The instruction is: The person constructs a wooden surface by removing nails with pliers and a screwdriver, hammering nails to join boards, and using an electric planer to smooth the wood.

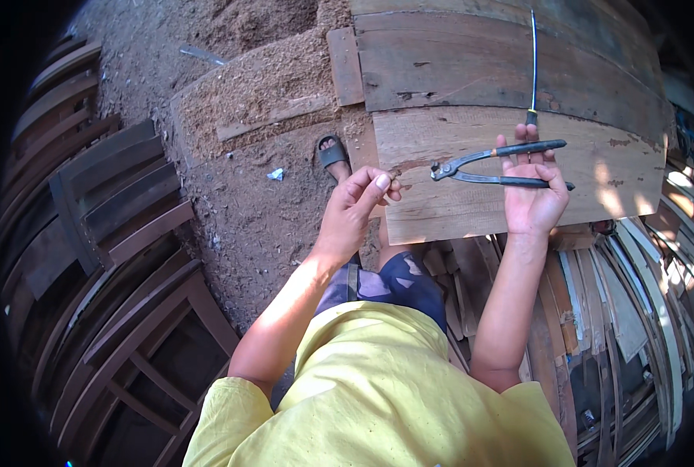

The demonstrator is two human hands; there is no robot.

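Observation:
A pair of pincers [457, 170] with dark handles rests in my right hand [535, 198]. That palm is turned up, its fingers reach round the spread handles, and the jaws point left. My left hand [358, 204] is closed in a pinch at the left edge of a light wooden board [456, 214]. A small dark bit shows at its fingertips, too small to name. Just beyond my right fingers lies a long thin metal tool [534, 66], perhaps a screwdriver, its dark handle end partly hidden by the fingers.
Darker planks [471, 66] lie beyond the light board. Sawdust [261, 86] covers the ground at the far left. Wooden frames [156, 362] are stacked on the left, and thin wood strips [643, 272] are piled on the right. My sandalled foot [333, 152] stands beside the board.

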